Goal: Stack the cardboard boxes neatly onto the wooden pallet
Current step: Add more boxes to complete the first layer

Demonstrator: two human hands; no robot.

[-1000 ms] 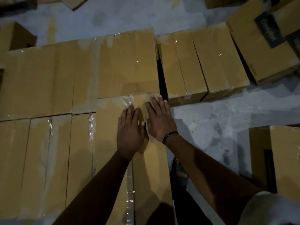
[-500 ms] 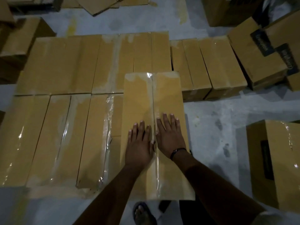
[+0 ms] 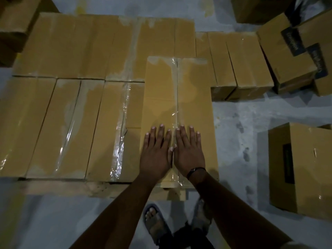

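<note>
Head view: nearest me, my sandals (image 3: 156,223) stand on the grey floor (image 3: 242,112), just short of the pallet (image 3: 62,188), whose front plank shows under the load. My left hand (image 3: 156,153) and right hand (image 3: 188,151) lie flat, side by side, on the near end of the box (image 3: 195,97). The fingers are straight and grip nothing. A wristband (image 3: 195,170) circles my right wrist. The box sits at the right end of the front row (image 3: 59,126), against its neighbour. Beyond lies the back row (image 3: 71,47). Loose boxes (image 3: 301,169) stand on the floor to the right.
</note>
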